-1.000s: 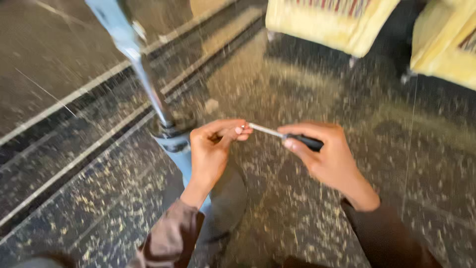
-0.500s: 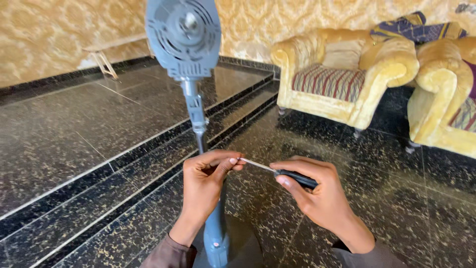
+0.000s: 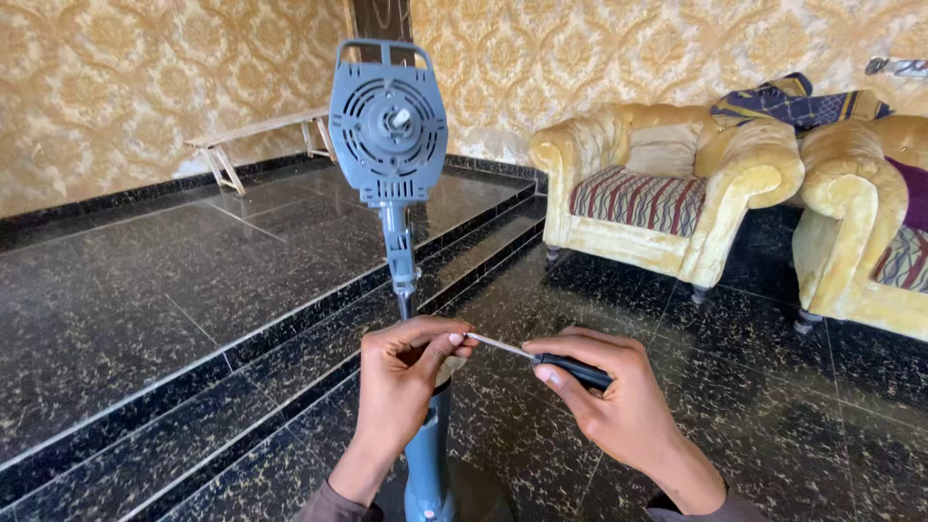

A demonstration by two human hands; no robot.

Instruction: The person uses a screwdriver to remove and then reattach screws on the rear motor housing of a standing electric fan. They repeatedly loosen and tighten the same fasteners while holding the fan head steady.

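Before the grey fan stand [image 3: 406,261], the left hand [image 3: 401,382] curls its fingers shut round the pole just where the screwdriver [image 3: 541,358] tip meets them, its black handle gripped in the right hand [image 3: 619,406].

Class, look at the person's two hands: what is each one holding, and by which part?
The right hand holds a screwdriver by its black handle. The left hand pinches the tip of its metal shaft, in front of the grey fan stand.

We see the fan stand [image 3: 391,164] right in front of us. Our left hand [image 3: 401,377] is on its pole, our right hand [image 3: 619,406] beside it. Two sofas [image 3: 667,184] sit behind, to the right. A bench [image 3: 256,135] stands far back on the left.
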